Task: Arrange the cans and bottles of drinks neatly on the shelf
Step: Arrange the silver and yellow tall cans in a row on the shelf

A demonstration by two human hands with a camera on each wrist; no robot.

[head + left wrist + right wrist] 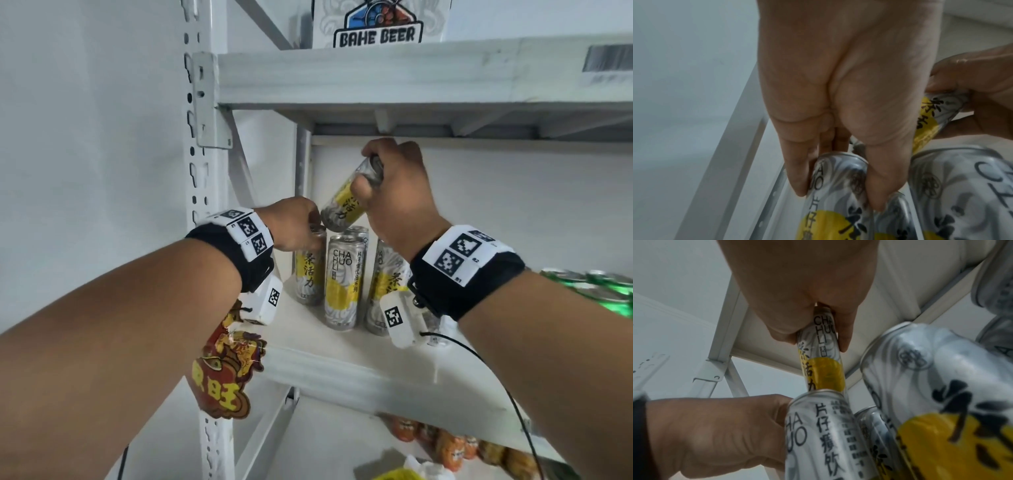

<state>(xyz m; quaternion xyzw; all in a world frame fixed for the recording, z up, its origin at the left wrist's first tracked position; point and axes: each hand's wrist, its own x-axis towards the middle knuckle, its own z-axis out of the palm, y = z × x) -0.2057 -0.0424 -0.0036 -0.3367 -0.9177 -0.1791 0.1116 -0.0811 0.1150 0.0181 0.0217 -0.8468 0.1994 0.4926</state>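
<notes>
White metal shelf (359, 363) against a pale wall, slim silver-and-yellow drink cans (342, 284) standing at its left end. Right hand (397, 192) grips a tilted matching can (352, 195) by its top, above the row. Left hand (294, 226) pinches the leftmost can's rim (840, 158). Cans likely stiff, smooth, slippery, dentable; take them at the rim. Wrists hide the right-hand cans; the lower shelf is cut off.

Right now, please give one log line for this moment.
left hand: grips standing can | right hand: holds tilted can | shelf: cans grouped
</notes>
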